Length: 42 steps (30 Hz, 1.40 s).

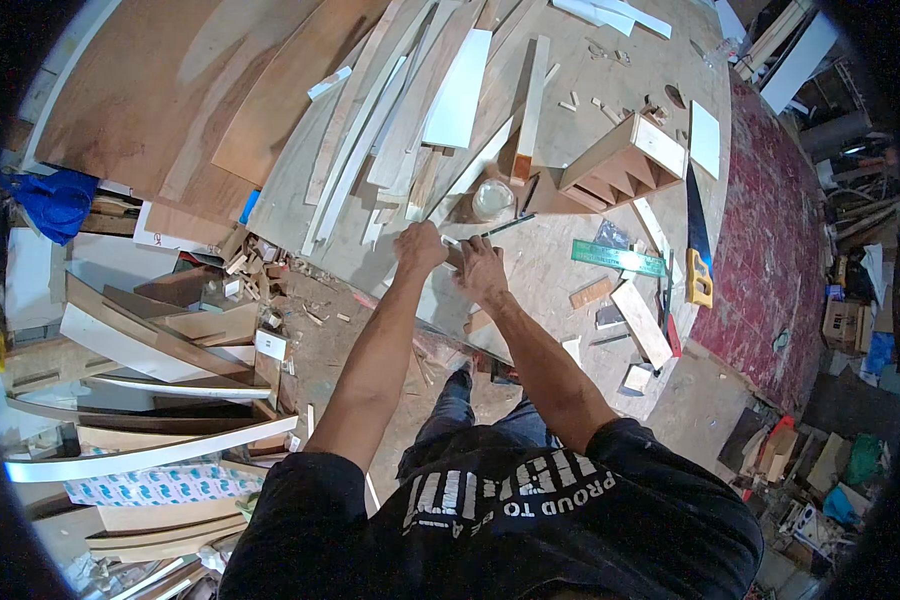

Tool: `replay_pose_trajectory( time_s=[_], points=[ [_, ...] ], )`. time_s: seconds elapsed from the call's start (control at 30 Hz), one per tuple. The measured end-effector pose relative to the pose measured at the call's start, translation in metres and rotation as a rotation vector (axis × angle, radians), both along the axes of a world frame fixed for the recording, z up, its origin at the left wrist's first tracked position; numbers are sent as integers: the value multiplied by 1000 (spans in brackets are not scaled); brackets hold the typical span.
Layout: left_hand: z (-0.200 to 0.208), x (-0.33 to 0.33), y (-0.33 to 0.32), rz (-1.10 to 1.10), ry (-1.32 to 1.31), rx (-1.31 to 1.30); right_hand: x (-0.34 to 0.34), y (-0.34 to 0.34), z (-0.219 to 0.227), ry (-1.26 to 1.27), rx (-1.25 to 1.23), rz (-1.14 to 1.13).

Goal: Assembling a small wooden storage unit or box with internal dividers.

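Note:
Both hands are together over the near edge of the wooden worktable (545,265). My left hand (420,247) is closed like a fist, and what lies inside its fingers is hidden. Close beside it, my right hand (482,272) has its fingers bent round a small wooden piece (452,252), which shows in the gap between the hands. A pale strip of wood (485,160) runs away from just beyond the left hand. Just past the right hand stand a clear round jar (493,200) and a thin dark pencil-like stick (510,225).
A small wooden box with slanted dividers (625,165), a green ruler (618,257) and a yellow-handled saw (699,270) lie to the right. Long boards (370,130) cover the far left. Curved wooden parts (160,385) are stacked at the lower left; offcuts (260,265) litter the floor.

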State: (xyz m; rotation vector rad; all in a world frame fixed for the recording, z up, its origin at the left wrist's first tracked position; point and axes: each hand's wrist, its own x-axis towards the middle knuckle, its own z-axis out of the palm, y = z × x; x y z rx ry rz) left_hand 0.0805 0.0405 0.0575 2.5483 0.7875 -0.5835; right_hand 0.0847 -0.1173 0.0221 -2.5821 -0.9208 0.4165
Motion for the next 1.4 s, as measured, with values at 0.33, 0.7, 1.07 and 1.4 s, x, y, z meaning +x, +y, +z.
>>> replay_pose_trajectory(
  time_s=[0.33, 0.7, 1.07, 1.4],
  points=[
    [-16, -23, 19, 7, -98, -135, -6, 6, 2, -21, 101, -5],
    [-29, -23, 13, 126, -187, -279, 0, 0, 0, -19, 70, -28],
    [-19, -9, -20, 63, -195, 75, -1, -1, 0, -31, 102, -21],
    [-33, -12, -22, 69, -244, 113, 0, 2, 4, 26, 108, -31]
  ],
)
